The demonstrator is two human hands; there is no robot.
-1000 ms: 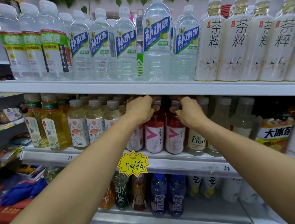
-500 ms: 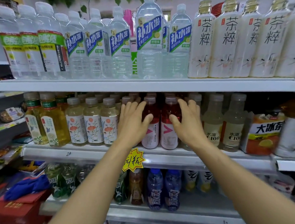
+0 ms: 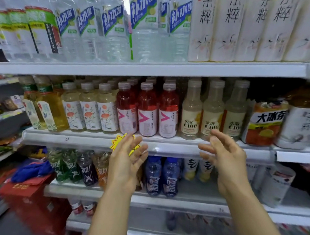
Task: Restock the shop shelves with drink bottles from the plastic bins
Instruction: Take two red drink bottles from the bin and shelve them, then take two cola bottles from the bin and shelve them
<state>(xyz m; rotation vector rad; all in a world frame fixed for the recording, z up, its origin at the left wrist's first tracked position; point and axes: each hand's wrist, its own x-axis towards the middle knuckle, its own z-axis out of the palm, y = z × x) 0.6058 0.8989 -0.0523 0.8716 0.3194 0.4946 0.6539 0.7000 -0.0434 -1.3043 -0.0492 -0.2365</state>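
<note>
Bottles labelled C100 (image 3: 213,116) stand above right hand (image 3: 226,161), seemingly untouched.

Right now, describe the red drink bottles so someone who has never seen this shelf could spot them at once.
On the middle shelf, under the big water bottles, three red bottles stand in front, between floral-label bottles on the left and cloudy C100 bottles on the right. Only they hold red liquid and carry a pink arrowhead.

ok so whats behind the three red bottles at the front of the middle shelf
Behind the front bottles stand further red bottles in rows: only their caps and shoulders show. Their labels are covered, and the shelf above hides how deep the rows go.
</note>
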